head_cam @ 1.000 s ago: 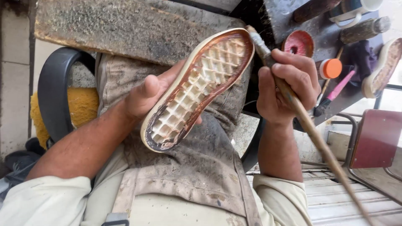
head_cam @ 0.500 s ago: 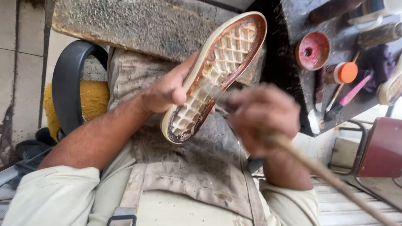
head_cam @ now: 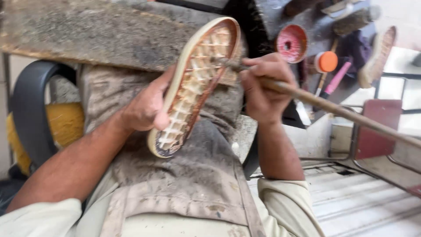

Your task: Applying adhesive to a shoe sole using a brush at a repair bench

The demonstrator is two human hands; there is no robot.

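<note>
Left hand (head_cam: 147, 107) curled in a grip, right hand (head_cam: 263, 85) fisted, forearms raised

The rubbery waffle-ribbed shoe sole (head_cam: 193, 87) looks matt; the brush handle (head_cam: 342, 112) seems rough wood.

No labels, signs or screens show; the only package-like things are a round red tin (head_cam: 291, 43) and an orange-capped container (head_cam: 326, 62) just beside it on the surface

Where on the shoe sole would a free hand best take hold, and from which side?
Probably the heel end of the shoe sole, from the left, as the left hand does: fingers behind, thumb over the rim. The sole tilts with its waffled inside facing up, and the right hand works a brush at the toe end.
</note>
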